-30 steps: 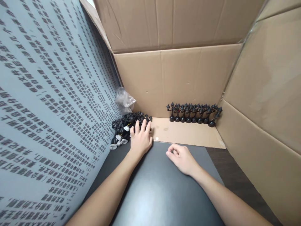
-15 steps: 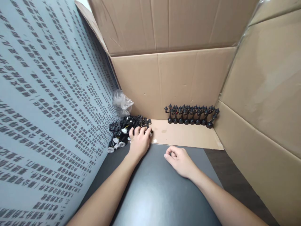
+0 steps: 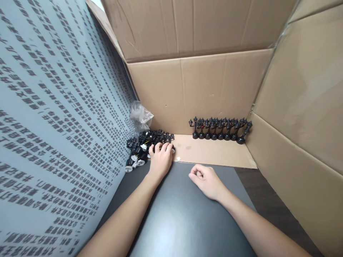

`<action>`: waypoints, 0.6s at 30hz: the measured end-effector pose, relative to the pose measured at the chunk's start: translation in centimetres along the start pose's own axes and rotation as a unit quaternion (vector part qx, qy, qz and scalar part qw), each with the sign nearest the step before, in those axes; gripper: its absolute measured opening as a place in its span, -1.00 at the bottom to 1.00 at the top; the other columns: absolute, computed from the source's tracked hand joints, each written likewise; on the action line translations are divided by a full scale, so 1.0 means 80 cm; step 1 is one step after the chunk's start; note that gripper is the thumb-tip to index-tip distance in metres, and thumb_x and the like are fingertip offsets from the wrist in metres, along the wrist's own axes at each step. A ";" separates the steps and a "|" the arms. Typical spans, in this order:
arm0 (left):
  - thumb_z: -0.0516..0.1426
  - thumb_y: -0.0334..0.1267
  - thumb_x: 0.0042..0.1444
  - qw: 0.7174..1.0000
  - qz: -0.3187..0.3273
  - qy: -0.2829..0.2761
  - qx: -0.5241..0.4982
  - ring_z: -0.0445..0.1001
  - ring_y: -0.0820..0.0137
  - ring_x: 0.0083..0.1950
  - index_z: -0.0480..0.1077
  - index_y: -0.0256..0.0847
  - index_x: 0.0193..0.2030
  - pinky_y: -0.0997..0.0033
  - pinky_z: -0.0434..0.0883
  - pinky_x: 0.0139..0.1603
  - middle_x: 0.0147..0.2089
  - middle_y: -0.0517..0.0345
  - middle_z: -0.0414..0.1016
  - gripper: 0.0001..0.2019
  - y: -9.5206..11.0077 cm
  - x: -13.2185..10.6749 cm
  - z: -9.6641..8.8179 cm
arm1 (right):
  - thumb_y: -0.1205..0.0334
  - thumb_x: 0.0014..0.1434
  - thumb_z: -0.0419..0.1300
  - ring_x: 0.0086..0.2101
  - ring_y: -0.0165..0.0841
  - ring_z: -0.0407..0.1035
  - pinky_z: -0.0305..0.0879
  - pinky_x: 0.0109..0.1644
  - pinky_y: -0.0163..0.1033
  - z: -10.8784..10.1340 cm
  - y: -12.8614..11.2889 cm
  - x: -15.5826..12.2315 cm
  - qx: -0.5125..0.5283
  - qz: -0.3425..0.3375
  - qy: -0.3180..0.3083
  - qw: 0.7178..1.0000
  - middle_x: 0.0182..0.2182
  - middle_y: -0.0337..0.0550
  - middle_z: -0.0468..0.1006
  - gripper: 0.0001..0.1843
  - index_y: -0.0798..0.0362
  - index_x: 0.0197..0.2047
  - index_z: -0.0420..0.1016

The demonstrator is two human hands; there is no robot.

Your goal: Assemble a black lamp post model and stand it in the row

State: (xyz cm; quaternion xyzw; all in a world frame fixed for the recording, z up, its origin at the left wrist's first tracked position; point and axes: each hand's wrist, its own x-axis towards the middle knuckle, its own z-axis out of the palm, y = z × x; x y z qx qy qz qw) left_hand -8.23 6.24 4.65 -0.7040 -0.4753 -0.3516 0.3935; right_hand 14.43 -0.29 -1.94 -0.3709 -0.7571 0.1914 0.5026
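My left hand [image 3: 160,159] rests on a heap of small black lamp-post figures [image 3: 143,142] with white bases, its fingers curled down into the heap; what they grip is hidden. My right hand [image 3: 207,180] lies on the dark mat [image 3: 182,217] in a loose fist, thumb against the forefinger, with nothing visible in it. A row of several upright black lamp-post figures [image 3: 219,129] stands along the back cardboard wall, to the right of both hands.
Cardboard walls [image 3: 209,85] close in the back and right. A grey printed sheet [image 3: 53,117] leans on the left. A crumpled clear plastic bag [image 3: 140,113] sits in the back left corner. A small white scrap [image 3: 178,158] lies on the cardboard floor [image 3: 214,153].
The left hand's fingers, stretched out over the heap a second ago, have curled down into it. The right hand has stayed put.
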 end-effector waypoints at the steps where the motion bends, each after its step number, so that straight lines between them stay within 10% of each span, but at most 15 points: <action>1: -0.02 -0.28 0.45 1.000 0.000 0.000 0.000 0.31 -0.09 0.36 0.49 -0.03 0.29 -0.32 -0.02 0.47 0.31 -0.06 0.56 -0.60 0.000 0.000 0.000 | 0.11 0.32 0.21 -0.56 -0.44 -0.01 -0.09 -0.43 -0.28 0.000 0.000 0.000 0.001 0.001 -0.001 1.000 -0.62 -0.44 0.12 -0.81 -0.01 -0.32 0.44; 10: 0.11 -0.22 0.33 0.998 -0.001 0.002 -0.057 0.32 -0.11 0.36 0.46 -0.03 0.33 -0.33 0.11 0.42 0.39 -0.06 0.48 -0.56 0.001 0.012 -0.026 | 0.16 0.31 0.22 -0.53 -0.44 0.07 -0.01 -0.40 -0.29 0.002 0.002 -0.001 -0.017 -0.015 -0.001 1.000 -0.58 -0.41 0.20 -0.86 0.00 -0.28 0.50; 14: 0.07 -0.17 0.35 0.951 -0.088 0.105 -0.276 0.55 0.13 0.17 0.57 -0.12 0.09 -0.06 0.43 0.29 0.11 0.01 0.66 -0.69 -0.002 0.047 -0.095 | 0.19 0.34 0.20 -0.48 -0.41 0.20 0.18 -0.34 -0.27 -0.007 -0.008 0.002 -0.011 -0.057 0.040 0.998 -0.51 -0.33 0.34 -0.86 0.01 -0.25 0.53; 18: -0.05 -0.22 0.41 0.874 -0.113 0.243 -0.405 0.65 0.22 -0.01 0.49 -0.31 0.19 -0.18 0.52 0.07 -0.03 0.08 0.63 -0.60 -0.032 0.063 -0.183 | 0.16 0.41 0.19 -0.21 -0.30 0.47 0.44 -0.13 -0.18 -0.053 -0.072 -0.004 0.050 -0.149 0.230 0.960 -0.17 -0.11 0.58 -0.84 -0.02 -0.06 0.58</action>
